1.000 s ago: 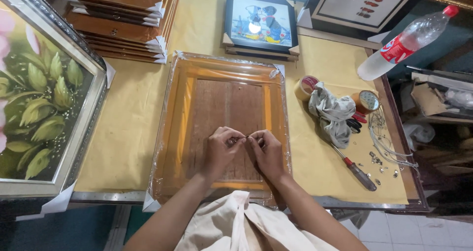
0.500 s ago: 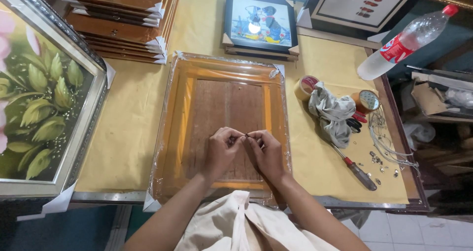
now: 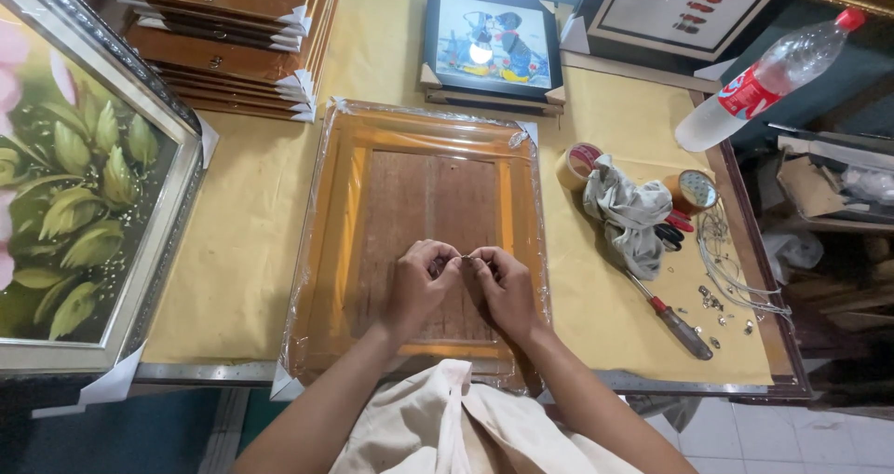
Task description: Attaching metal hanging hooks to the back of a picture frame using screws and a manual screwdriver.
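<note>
Head view: both hands pinch a small metal piece over the wrapped frame.
Left hand [image 3: 419,283] and right hand [image 3: 503,288] fingers closed on metal piece [image 3: 465,259], above wooden back of plastic-wrapped frame [image 3: 345,204] on table [image 3: 242,223]; screwdriver [image 3: 670,318] lies right.

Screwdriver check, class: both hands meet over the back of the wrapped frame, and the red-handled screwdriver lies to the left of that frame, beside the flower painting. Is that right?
Not quite. In the head view the screwdriver lies to the right of the frame, below the cloth, not beside the flower painting. The rest holds: the left hand and right hand meet over the frame's back.
</note>
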